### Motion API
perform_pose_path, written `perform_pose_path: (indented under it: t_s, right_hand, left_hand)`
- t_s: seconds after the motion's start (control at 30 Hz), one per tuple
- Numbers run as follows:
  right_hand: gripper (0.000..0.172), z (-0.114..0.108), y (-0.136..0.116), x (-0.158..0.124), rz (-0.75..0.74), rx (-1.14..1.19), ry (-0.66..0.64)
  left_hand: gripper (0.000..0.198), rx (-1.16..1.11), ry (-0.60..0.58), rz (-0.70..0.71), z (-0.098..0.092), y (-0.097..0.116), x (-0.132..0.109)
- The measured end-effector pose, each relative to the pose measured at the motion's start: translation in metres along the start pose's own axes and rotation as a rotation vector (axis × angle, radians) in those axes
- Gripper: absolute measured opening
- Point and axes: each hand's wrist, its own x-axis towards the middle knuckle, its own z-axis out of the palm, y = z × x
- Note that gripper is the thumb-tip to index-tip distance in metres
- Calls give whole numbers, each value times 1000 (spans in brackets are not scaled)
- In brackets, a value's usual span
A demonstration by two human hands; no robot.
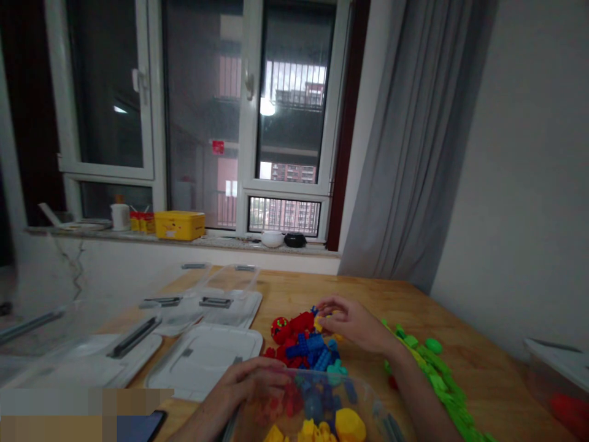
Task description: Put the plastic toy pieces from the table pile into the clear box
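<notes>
My left hand (251, 377) is at the near side of the table, its fingers curled over the rim of a clear plastic bin (368, 396). Inside the bin lie yellow toy pieces (317, 430); red and blue ones show through its wall. Beyond it sits a pile of red toy pieces (299, 325) and blue building blocks (313, 347). My right hand (352, 319) reaches over the pile's right side, thumb and fingers bent around a yellow toy piece (318, 323), partly hidden by the fingers. A red ball with coloured dots (279, 329) lies at the pile's left.
A row of green toy pieces (437, 374) runs along the table's right. White lids (207, 356) and clear boxes (230, 279) stand at left. Another box (559, 362) is at far right, and a phone (154, 423) at lower left. A yellow box (179, 225) sits on the windowsill.
</notes>
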Motion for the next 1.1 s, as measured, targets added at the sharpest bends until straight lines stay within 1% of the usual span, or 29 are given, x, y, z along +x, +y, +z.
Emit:
perform_pose_path:
  t_s: [0.1, 0.2, 0.3, 0.37, 0.5, 0.63, 0.73, 0.87, 1.0, 1.07, 1.1]
  right_hand:
    - [28, 12, -30, -16, -3, -157, -125]
    - [24, 19, -46, -26, 17, -297, -189]
    - [25, 23, -51, -35, 29, -392, -282]
    - [26, 24, -52, -39, 34, -444, -354]
    - [30, 27, -52, -46, 24, -506, -434]
    - [31, 28, -52, -48, -10, -541, -451]
    - [33, 27, -52, -47, 25, -568, -449]
    - [33, 24, -55, -44, 45, -586, -417]
    - [35, 21, -60, -42, 73, -545, -446]
    - [33, 17, -60, -40, 81, -503, -417]
    - [33, 15, -59, -38, 72, -475, -382]
  left_hand:
    - [32, -26, -8, 9, -2, -5, 2]
    - [34, -22, -16, 10, -2, -6, 2]
    - [35, -14, -24, -15, -2, -4, 2]
    - [37, -8, -22, -4, -2, -3, 0]
    - [38, -10, -23, 0, -3, -4, -1]
    - [35, -1, -5, -11, -1, -1, 0]
    - [34, -14, -17, -10, 0, 1, 0]
    - [34, -21, -29, 20, -1, -1, 1]
    - [35, -52, -45, 14, 1, 2, -2]
    - [36, -39, -28, 0, 3, 6, -3]
    - [35, -22, -14, 3, 3, 8, -4]
